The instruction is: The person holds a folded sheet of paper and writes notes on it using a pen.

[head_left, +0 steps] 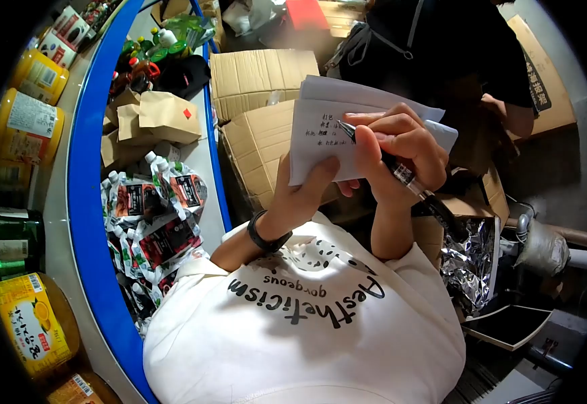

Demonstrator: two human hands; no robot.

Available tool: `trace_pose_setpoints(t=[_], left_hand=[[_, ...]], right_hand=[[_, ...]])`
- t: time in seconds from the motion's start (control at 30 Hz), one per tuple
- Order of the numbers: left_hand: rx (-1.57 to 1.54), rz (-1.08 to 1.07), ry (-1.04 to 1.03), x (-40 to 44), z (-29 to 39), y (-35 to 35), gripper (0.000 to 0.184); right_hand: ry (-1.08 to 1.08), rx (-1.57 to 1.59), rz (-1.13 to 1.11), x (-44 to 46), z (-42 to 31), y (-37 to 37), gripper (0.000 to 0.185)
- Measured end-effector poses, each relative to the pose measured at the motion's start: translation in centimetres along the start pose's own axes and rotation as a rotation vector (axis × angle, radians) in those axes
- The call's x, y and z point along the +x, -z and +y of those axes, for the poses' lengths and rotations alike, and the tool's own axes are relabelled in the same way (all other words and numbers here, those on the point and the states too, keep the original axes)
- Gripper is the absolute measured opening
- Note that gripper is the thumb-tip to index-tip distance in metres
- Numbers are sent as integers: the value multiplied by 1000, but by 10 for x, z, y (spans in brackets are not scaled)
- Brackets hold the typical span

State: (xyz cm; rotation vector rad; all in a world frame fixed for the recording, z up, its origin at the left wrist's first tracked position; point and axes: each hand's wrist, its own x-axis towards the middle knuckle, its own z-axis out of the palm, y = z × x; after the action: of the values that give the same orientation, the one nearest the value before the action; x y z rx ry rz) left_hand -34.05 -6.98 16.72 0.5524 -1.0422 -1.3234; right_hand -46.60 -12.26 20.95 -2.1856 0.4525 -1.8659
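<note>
Folded white paper sheets (313, 111) with several short handwritten lines are held up in front of the chest. My left hand (307, 188) grips their lower left edge, thumb on top, with a black band on the wrist. A black pen (404, 176) sits in my right hand (404, 145), its fingers closed round the barrel. The pen's tip is over the paper, close to the writing. Parts of the sheets are hidden behind my right hand.
A blue-edged shelf (84, 182) on the left bears pouches (152, 202), paper bags (165, 118) and jars (34, 326). Cardboard boxes (259, 81) stand ahead. Another person in black (435, 60) is at the upper right. Crumpled foil (468, 269) lies at the right.
</note>
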Motion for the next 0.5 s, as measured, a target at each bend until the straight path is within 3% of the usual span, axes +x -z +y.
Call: trace_pose_setpoints(t=[0.4,0.5], left_hand=[[30,232,-41,-4,-22,1,25],[-74,130,-43,-10,-22,1,30]], right_hand=[[-249,149,58,-3,-7,-14,14],[-307,189,37,-5,-10,-14,14]])
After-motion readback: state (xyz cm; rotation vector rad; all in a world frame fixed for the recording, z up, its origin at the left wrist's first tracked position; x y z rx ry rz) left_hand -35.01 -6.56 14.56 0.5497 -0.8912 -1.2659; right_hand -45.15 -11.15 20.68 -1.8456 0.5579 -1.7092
